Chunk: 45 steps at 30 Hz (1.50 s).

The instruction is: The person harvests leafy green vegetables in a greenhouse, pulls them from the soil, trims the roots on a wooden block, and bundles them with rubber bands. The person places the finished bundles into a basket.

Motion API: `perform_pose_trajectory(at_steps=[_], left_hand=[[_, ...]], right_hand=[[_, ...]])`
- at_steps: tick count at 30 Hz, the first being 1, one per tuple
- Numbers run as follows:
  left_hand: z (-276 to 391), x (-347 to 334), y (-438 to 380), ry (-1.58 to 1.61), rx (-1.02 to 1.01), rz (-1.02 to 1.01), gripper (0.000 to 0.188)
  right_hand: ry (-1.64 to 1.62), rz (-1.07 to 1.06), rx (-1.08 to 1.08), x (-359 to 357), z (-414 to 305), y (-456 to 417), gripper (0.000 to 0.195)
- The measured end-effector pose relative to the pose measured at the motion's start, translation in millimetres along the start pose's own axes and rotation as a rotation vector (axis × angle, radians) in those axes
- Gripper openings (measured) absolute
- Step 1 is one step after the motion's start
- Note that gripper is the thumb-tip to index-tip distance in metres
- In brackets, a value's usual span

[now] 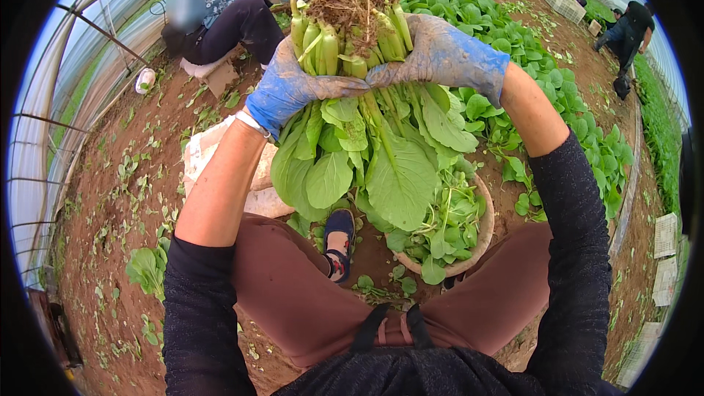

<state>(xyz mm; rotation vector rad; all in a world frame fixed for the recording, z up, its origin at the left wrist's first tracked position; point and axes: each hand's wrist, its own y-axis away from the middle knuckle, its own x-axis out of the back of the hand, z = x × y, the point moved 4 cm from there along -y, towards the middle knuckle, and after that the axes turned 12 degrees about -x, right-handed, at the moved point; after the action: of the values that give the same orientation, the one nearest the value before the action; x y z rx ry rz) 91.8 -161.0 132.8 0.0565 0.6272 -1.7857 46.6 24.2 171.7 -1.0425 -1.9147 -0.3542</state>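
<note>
A thick bunch of leafy greens point(399, 173) hangs between my two hands, with pale stalks and soil-covered roots pointing up and leaves drooping toward me. My left hand point(308, 80), in a muddy blue glove, wraps the stalks from the left. From the right, my right hand point(440, 55) grips the same bunch in a matching glove. Both thumbs meet across the front, just below the stalk bases. Under the leaves stands a round basin point(487, 225) of loose small greens point(448, 231), partly covered by the bunch.
Rooted greens point(528, 38) grow in a bed ahead and right. A white container point(206, 148) sits behind my left forearm. One person point(236, 0) crouches at upper left; others point(630, 33) work at far right near a white crate point(564, 3). Leaf scraps litter the soil point(115, 231).
</note>
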Motion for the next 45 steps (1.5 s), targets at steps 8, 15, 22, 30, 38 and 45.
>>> perform_pose_trajectory(at_steps=[8,15,22,30,38,45], left_hand=[[104,38,-53,-1.502,-0.033,-0.563,0.094],[-69,118,-32,-1.754,0.385,-0.719,0.101],[-117,97,-38,-1.886,0.352,-0.748,0.099],[-117,100,-36,-1.887,0.366,-0.735,0.090],[-117,107,-50,-1.628,0.491,-0.762,0.097],[-110,114,-49,-1.464,0.538,-0.696,0.109]], right_hand=[[-1.066,-0.366,0.015,-103,-19,-88,0.042],[-1.032,-0.236,-0.265,-255,95,-89,0.041],[-1.134,0.107,-0.353,-281,152,-56,0.042],[-1.867,0.253,-0.740,-307,128,-1,0.021],[-1.641,0.229,-0.634,-277,117,-11,0.009],[-1.637,0.405,-0.560,-249,121,-34,0.004]])
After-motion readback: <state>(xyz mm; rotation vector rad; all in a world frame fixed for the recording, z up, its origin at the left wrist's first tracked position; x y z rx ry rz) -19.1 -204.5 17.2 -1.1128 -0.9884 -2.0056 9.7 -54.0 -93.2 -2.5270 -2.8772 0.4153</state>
